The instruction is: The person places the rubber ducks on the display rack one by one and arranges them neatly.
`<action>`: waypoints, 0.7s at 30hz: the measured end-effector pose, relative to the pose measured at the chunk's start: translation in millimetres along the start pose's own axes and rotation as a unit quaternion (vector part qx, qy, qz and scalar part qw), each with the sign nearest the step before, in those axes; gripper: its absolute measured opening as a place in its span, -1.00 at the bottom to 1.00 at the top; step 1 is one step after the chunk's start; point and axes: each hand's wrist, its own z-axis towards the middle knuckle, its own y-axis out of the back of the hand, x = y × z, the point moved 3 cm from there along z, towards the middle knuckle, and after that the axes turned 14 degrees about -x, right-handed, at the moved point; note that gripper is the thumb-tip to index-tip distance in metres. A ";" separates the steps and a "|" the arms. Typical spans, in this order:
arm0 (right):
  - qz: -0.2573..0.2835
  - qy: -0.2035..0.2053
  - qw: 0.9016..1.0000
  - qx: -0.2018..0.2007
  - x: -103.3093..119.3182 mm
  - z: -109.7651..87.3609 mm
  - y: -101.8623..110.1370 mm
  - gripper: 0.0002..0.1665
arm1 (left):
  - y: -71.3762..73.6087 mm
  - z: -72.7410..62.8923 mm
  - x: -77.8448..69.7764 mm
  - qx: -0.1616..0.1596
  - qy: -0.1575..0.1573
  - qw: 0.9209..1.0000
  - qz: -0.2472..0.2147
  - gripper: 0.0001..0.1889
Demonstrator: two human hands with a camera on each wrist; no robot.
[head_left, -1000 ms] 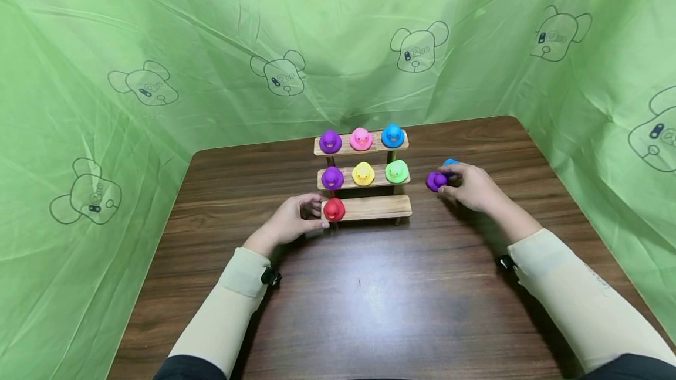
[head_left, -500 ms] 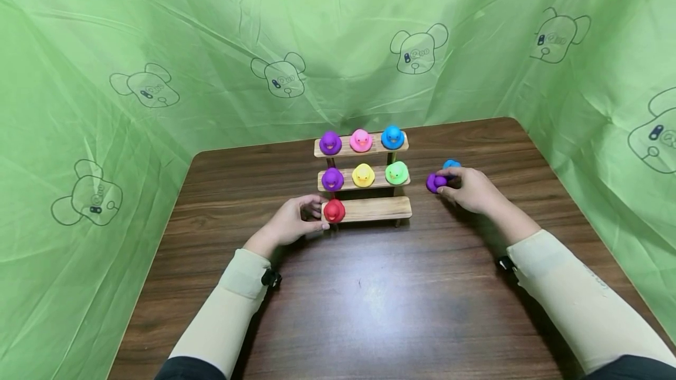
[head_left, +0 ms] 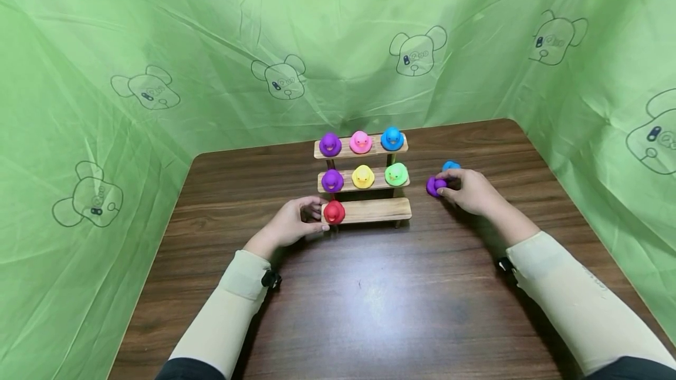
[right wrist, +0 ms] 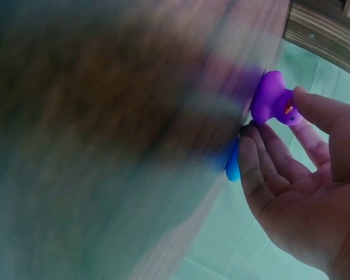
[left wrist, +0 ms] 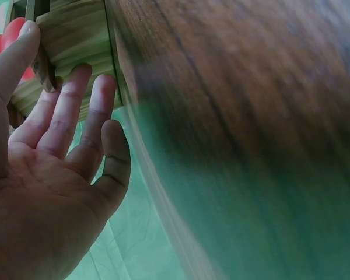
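A three-step wooden rack [head_left: 380, 209] stands mid-table. My left hand [head_left: 296, 221] rests against its bottom step's left end [left wrist: 76, 41], fingers [left wrist: 64, 116] fairly straight on the wood, thumb beside a red duck [head_left: 334, 212]. To the right of the rack my right hand [head_left: 467, 191] pinches a purple duck [head_left: 435, 186] on the table. In the right wrist view the thumb lies on that purple duck [right wrist: 272, 105] with the fingers [right wrist: 262, 175] behind it. A blue duck [head_left: 450, 165] sits just behind the hand.
The top step carries purple [head_left: 330, 145], pink [head_left: 361, 142] and blue [head_left: 392, 138] ducks. Purple [head_left: 333, 180], yellow [head_left: 362, 176] and green [head_left: 396, 174] ducks line the middle one. Green cloth [head_left: 158, 46] walls in the brown table [head_left: 369, 309].
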 end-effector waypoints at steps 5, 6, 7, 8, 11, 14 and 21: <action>0.006 -0.003 1.000 -0.001 2.9 -2.0 0.3 -0.59 | 0.4 -2.0 0.2 0.003 0.007 1.000 0.003 -0.45; 0.006 -0.003 1.000 -0.003 3.8 -2.7 0.7 -0.59 | 0.4 -2.2 0.4 0.003 0.007 1.000 0.002 -0.45; 0.006 -0.003 1.000 -0.006 4.9 -3.5 1.2 -0.60 | 0.3 -2.4 0.6 0.003 0.005 1.000 0.000 -0.45; 0.007 -0.003 1.000 -0.009 6.0 -4.3 1.7 -0.60 | 0.2 -2.5 0.8 0.003 0.005 1.000 -0.001 -0.46; 0.013 -0.003 1.000 -0.019 9.1 -7.3 2.8 -0.59 | -0.2 -2.4 2.3 0.002 0.003 1.000 -0.002 -0.46; 0.020 0.002 0.999 -0.029 12.6 -10.7 4.0 -0.59 | -0.6 -1.9 3.6 0.001 0.000 1.000 0.001 -0.46; 0.036 0.018 0.997 -0.069 25.9 -21.0 14.3 -0.60 | 0.1 0.0 3.2 0.000 -0.002 1.000 0.005 -0.46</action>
